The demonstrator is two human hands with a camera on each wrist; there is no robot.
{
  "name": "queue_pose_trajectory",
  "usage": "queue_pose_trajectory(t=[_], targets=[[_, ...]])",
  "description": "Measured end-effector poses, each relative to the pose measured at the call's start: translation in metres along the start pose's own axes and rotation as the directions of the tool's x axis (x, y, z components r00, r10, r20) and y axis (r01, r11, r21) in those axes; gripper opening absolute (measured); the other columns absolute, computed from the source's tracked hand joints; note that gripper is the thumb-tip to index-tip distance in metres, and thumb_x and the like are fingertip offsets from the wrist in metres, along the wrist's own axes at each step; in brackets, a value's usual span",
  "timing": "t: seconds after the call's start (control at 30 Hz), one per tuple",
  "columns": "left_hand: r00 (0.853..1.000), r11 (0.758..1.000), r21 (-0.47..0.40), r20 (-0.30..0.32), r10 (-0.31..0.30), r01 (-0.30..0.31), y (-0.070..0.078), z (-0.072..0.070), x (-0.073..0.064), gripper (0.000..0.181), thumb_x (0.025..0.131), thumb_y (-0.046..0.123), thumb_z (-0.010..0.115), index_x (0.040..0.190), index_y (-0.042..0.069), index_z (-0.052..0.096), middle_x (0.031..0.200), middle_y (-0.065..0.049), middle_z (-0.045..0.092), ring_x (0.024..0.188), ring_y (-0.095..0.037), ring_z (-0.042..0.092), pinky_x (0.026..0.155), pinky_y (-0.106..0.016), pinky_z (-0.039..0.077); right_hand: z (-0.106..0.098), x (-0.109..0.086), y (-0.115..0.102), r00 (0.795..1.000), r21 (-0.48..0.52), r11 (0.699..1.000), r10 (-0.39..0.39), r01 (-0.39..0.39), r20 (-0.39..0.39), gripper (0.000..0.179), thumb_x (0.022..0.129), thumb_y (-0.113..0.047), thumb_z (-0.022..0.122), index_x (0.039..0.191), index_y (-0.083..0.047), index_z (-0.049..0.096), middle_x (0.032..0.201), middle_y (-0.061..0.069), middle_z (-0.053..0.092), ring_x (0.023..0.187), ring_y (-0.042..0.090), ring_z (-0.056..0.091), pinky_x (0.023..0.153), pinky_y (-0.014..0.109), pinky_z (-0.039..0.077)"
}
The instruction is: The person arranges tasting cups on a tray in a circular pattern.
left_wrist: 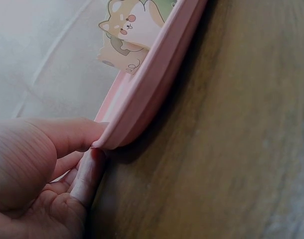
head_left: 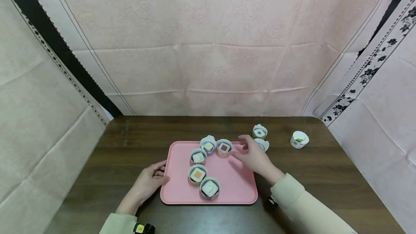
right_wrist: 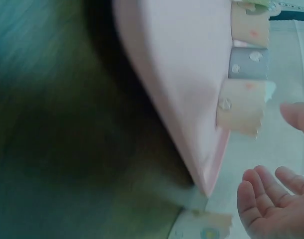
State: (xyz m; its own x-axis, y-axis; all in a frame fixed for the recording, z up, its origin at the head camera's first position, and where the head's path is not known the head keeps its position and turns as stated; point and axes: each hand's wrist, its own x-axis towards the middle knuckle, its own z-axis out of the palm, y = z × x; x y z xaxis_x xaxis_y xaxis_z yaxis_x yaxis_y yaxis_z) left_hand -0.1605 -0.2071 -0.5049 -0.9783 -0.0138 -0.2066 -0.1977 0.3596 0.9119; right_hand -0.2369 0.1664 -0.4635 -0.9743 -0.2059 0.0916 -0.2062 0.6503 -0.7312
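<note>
My left hand pinches the left rim of a pink tray, thumb above and fingers beneath, as the left wrist view shows. On the tray stand several small scalloped paper cups with squarish pieces inside. One cup is near the front, and another just behind it. My right hand hovers over the tray's back right corner, fingers apart and holding nothing. Nearest to it is a paper cup with a dark red square. In the right wrist view a gap separates that hand from the pale cup.
Beyond the tray's back right corner are two more cups: a farther one and a nearer one partly hidden by my right hand. A white cup stands farther right on the brown wooden table. Pale cloth hangs behind.
</note>
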Motion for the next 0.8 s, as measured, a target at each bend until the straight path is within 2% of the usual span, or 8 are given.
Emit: queue_pose_trajectory(t=[0.27, 0.5, 0.6, 0.8], targets=[[1.000, 1.000, -0.015, 0.014, 0.017, -0.017, -0.001, 0.000, 0.000, 0.058, 0.085, 0.005, 0.072, 0.139, 0.006, 0.051, 0.114, -0.012, 0.055, 0.093, -0.021, 0.059, 0.073, -0.031, 0.052, -0.027, -0.004, 0.013, 0.996, -0.013, 0.999, -0.044, 0.043, -0.083, 0.069, 0.080, -0.039, 0.079, 0.133, -0.006, 0.049, 0.123, 0.015, 0.057, 0.114, 0.031, 0.054, 0.090, 0.049, 0.047], [1.000, 1.000, -0.019, 0.009, 0.009, -0.009, -0.003, 0.000, 0.001, 0.058, 0.085, 0.005, 0.072, 0.139, 0.008, 0.052, 0.113, -0.011, 0.055, 0.093, -0.021, 0.059, 0.073, -0.031, 0.052, -0.045, -0.007, 0.028, 0.989, -0.088, 0.996, -0.010, -0.003, -0.146, 0.077, 0.078, -0.047, 0.078, 0.135, -0.006, 0.048, 0.127, 0.014, 0.053, 0.121, 0.033, 0.042, 0.096, 0.052, 0.040], [1.000, 1.000, -0.016, 0.011, 0.021, -0.021, -0.003, 0.000, 0.000, 0.058, 0.084, 0.005, 0.072, 0.139, 0.006, 0.051, 0.113, -0.012, 0.055, 0.093, -0.021, 0.059, 0.074, -0.031, 0.052, -0.049, -0.007, 0.036, 0.989, -0.113, 0.993, 0.001, -0.018, -0.148, 0.083, 0.077, -0.052, 0.077, 0.137, -0.004, 0.046, 0.130, 0.016, 0.050, 0.123, 0.035, 0.038, 0.096, 0.054, 0.038], [1.000, 1.000, -0.018, 0.005, 0.007, -0.007, -0.003, 0.000, 0.001, 0.058, 0.084, 0.004, 0.072, 0.138, 0.009, 0.053, 0.112, -0.011, 0.055, 0.092, -0.021, 0.059, 0.073, -0.030, 0.053, -0.051, -0.006, 0.051, 0.991, -0.135, 0.989, 0.038, -0.056, -0.132, 0.090, 0.077, -0.055, 0.075, 0.140, -0.001, 0.040, 0.133, 0.019, 0.047, 0.124, 0.036, 0.037, 0.097, 0.055, 0.038]])
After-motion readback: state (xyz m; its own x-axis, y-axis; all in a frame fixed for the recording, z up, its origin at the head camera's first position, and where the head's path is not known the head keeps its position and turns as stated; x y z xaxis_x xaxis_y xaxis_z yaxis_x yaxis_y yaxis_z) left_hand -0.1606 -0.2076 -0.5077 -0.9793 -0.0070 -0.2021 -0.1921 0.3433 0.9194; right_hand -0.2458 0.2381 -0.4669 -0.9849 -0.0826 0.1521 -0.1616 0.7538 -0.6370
